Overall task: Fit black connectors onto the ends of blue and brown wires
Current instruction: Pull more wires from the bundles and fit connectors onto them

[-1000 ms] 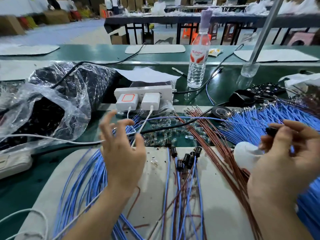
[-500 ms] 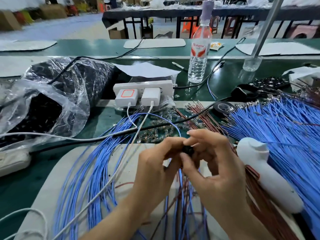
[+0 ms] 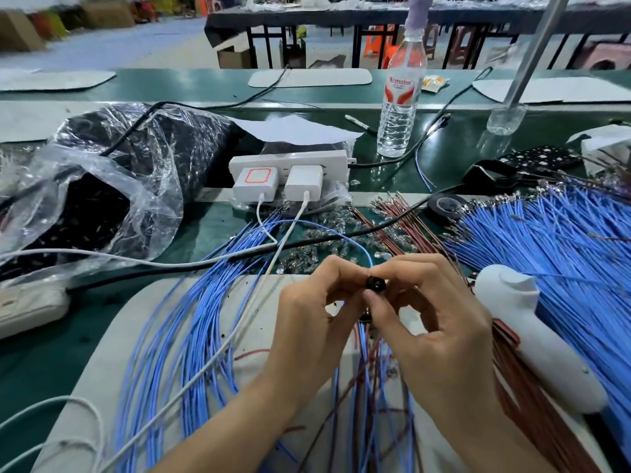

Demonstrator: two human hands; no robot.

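Your fingers [image 3: 336, 271] pinching a black connector [image 3: 375, 285] between left hand [image 3: 307, 322] and right hand [image 3: 433, 322], a blue wire [image 3: 341, 233] arching down to them, brown wires [image 3: 399, 227] beyond, white tool [image 3: 532, 336] just right, green surface [image 3: 41, 353] below.

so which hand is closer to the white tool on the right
Right. The right hand sits just left of the white tool; the left hand is farther left, beyond it.

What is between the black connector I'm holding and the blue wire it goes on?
Nothing visible. The left hand and right hand both pinch the black connector, and the looping blue wire comes down right to it. The hands hide the joint itself.
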